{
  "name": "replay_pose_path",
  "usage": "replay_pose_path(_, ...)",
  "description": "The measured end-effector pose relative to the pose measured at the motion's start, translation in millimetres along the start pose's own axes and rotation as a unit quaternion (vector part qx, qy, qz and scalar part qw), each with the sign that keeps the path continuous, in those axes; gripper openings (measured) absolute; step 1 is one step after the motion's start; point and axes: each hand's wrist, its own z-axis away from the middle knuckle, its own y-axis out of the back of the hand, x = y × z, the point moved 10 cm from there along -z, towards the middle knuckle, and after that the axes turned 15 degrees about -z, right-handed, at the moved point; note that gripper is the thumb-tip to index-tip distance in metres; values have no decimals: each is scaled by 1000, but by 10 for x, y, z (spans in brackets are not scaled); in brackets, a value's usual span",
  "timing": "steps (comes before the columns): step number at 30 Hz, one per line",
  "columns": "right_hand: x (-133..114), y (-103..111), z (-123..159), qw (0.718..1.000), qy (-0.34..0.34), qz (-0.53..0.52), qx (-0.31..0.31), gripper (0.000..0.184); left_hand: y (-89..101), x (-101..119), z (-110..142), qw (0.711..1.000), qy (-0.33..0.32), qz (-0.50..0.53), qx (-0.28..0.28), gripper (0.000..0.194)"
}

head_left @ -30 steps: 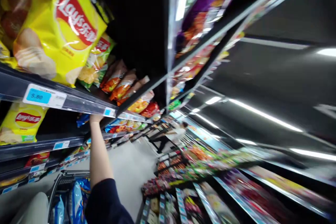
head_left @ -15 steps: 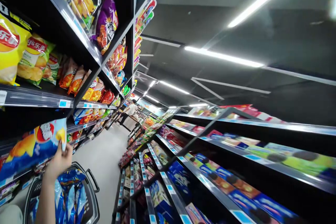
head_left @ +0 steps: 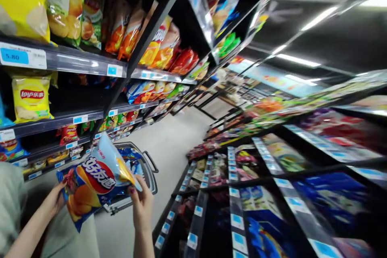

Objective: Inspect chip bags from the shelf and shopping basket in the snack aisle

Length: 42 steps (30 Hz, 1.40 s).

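A blue bag of chips (head_left: 93, 181) with a red oval label and white lettering is held between my two hands. My left hand (head_left: 58, 198) is closed on its lower left side. My right hand (head_left: 142, 198) pinches its right edge, thumb towards me. The bag is tilted, its front facing me. Just beyond it, a dark shopping basket (head_left: 153, 175) stands over the floor with blue packets (head_left: 134, 163) in it. The bag covers part of the basket.
Chip bags line the left shelves, among them a small yellow bag (head_left: 32, 98) and a large yellow bag (head_left: 24, 4). A price rail (head_left: 81, 62) runs along the shelf edge. More stocked shelves (head_left: 284, 185) rise at right. The pale aisle floor (head_left: 172, 129) lies between.
My left hand has come into view and taken hold of the chip bag with my right hand. The bag has moved right and its front now faces me. The view has turned left and down.
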Motion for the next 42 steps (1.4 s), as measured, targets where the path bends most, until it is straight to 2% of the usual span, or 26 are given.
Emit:
replay_pose_path(3,254,145,31,997,-70,44,-2,35,42,88,-70,999,-30,-40,13,48)
replay_pose_path(7,559,265,41,990,-132,46,27,39,140,203,-113,994,-57,-91,21,43)
replay_pose_path(11,790,145,6,983,-178,38,-13,38,268,313,-154,988,-80,-126,37,36)
replay_pose_path(14,905,37,-24,978,-201,45,-46,40,295,376,-162,986,-83,-141,43,35)
replay_pose_path(21,953,38,-134,979,-158,126,-27,43,295,386,-168,986,-59,-150,49,31)
replay_pose_path(27,1056,-7,-165,974,-155,156,-56,44,359,353,-235,987,-42,-150,49,32)
replay_pose_path(32,1105,-3,-176,973,-160,150,-74,44,314,390,-202,986,-49,-148,54,30)
replay_pose_path(37,1096,102,-162,976,-161,145,-18,49,216,362,-124,988,-52,-133,53,31)
replay_pose_path(42,1110,251,-119,981,-134,127,49,50,-7,279,-86,990,-48,-135,-16,44)
